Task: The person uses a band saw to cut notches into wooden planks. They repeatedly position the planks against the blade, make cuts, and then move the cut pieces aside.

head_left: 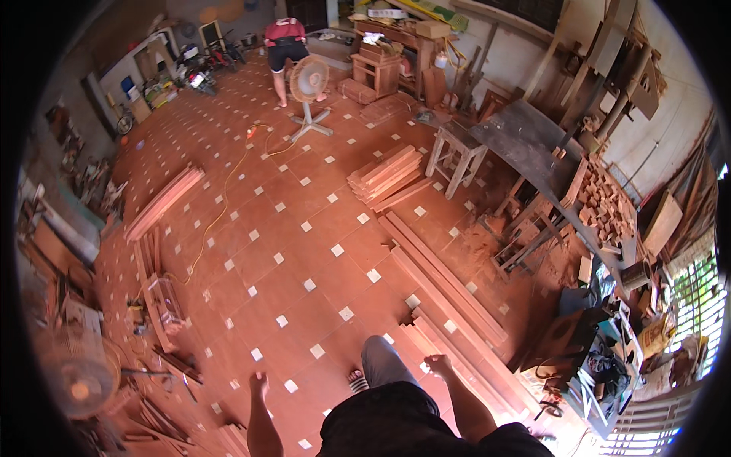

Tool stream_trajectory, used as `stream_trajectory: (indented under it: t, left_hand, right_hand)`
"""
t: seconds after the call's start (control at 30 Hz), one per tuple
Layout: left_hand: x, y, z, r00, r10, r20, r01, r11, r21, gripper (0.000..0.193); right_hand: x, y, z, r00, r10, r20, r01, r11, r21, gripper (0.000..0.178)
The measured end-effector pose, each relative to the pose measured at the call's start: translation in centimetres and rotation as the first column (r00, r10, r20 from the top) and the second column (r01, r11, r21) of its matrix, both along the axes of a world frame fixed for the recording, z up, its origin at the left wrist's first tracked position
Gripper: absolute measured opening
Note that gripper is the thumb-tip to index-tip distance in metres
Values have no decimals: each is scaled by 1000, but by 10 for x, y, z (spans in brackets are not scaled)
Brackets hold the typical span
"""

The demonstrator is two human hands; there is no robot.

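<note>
My left hand [260, 383] hangs low over the tiled floor [327, 286], touching nothing that I can see; its fingers are foreshortened and hard to make out. Out to the right, my right hand [438, 365] has its fingers loosely bent and apart, with no object visible in it. Beyond and below that hand lie long reddish wooden boards [457, 364] on the floor. Another run of long boards [445, 278] stretches away from them. My bent knee in grey trousers [381, 359] and a sandalled foot [356, 378] show between my hands.
A stack of shorter boards [387, 175] lies near a wooden stool [457, 156] and a dark worktable [525, 141]. More boards [164, 202] are at left, by a yellow cord [207, 236]. A pedestal fan [309, 80] stands before another person [285, 46], bent over. Wood blocks [605, 202] are heaped at right.
</note>
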State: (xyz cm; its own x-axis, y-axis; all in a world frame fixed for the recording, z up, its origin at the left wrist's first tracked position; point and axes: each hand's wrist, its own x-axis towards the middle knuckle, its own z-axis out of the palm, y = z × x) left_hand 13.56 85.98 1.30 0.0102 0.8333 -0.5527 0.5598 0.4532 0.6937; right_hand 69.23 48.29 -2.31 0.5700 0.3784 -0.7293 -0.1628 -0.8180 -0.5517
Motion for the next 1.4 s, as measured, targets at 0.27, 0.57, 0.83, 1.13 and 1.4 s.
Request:
stream_trajectory:
  t: [0.27,0.57,0.83,1.13,1.4]
  left_hand:
    - [343,312,69,909,-132,396,51,976,210,12]
    - [371,388,36,972,-199,122,217,964,-154,28]
    - [751,675,434,797,-599,79,43,186,982,33]
    - [1106,646,631,-197,-920,-340,-519,-196,832,52]
    - [1351,562,611,-374,-872,-316,-525,-82,847,57]
  right_hand:
    - [86,163,-71,992,-22,-126,2,988,-152,37]
    - [278,376,34,930,-361,66,361,932,16,33]
    - [414,414,3,892,-319,320,406,877,-257,29]
    - [491,456,73,476,-852,218,853,507,121,34]
    - [687,276,139,1,-571,821,895,367,255,28]
